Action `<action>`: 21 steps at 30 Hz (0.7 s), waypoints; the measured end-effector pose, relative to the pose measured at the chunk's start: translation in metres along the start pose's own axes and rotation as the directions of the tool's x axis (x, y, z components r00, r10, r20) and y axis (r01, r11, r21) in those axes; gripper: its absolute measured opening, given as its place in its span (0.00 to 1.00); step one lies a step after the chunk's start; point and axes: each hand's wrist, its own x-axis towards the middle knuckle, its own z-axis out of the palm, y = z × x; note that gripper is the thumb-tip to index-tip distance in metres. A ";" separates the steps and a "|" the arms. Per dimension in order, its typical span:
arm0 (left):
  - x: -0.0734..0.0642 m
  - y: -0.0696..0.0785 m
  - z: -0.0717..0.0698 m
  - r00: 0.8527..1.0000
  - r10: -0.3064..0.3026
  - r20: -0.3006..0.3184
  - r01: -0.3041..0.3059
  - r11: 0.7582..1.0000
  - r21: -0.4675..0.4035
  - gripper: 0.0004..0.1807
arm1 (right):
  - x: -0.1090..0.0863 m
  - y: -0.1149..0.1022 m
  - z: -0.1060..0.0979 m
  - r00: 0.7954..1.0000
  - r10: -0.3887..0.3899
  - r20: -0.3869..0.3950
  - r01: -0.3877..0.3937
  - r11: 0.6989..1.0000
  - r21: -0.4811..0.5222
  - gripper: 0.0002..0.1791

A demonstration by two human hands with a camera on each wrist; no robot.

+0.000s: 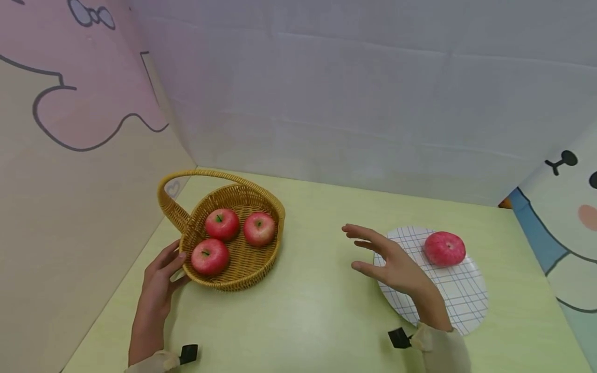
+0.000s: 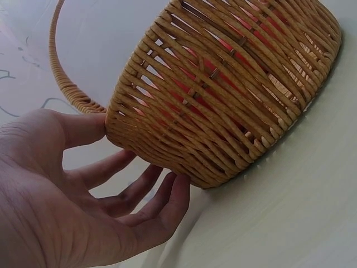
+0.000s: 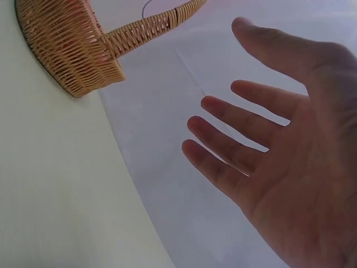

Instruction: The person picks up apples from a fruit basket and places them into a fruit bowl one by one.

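A round wicker basket (image 1: 238, 282) with an arched handle stands on the left of the table, and three red apples (image 1: 259, 229) lie inside it. My left hand (image 1: 160, 277) grips its near-left side. In the left wrist view the thumb (image 2: 83, 129) meets the rim while the curled fingers (image 2: 177, 204) press against the lower wall. On the right, my empty right hand (image 1: 396, 264) hovers with fingers spread, overlapping the left part of a white plate (image 1: 459, 305) with blue grid lines. A pinkish-red round fruit (image 1: 444, 248) sits on that plate, beyond the hand.
The pale yellow-green table (image 1: 298, 321) spans the space between basket and plate. A whitish sheet (image 1: 354, 103) rises behind its back edge. Walls with cartoon drawings stand at the left (image 1: 93, 181) and right (image 1: 569, 207).
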 end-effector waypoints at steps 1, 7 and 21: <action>0.000 0.000 0.000 1.000 0.001 0.000 -0.001 1.000 0.000 0.36 | 0.002 0.000 0.002 1.000 -0.004 0.006 0.004 1.000 -0.003 0.39; 0.002 -0.001 0.000 1.000 0.011 -0.002 -0.011 1.000 -0.010 0.35 | 0.012 -0.002 0.013 0.999 -0.021 0.045 0.021 1.000 -0.006 0.39; 0.003 -0.002 -0.002 1.000 0.023 0.009 -0.023 0.999 -0.035 0.35 | 0.042 -0.011 0.045 0.976 -0.178 0.121 0.183 0.983 -0.026 0.36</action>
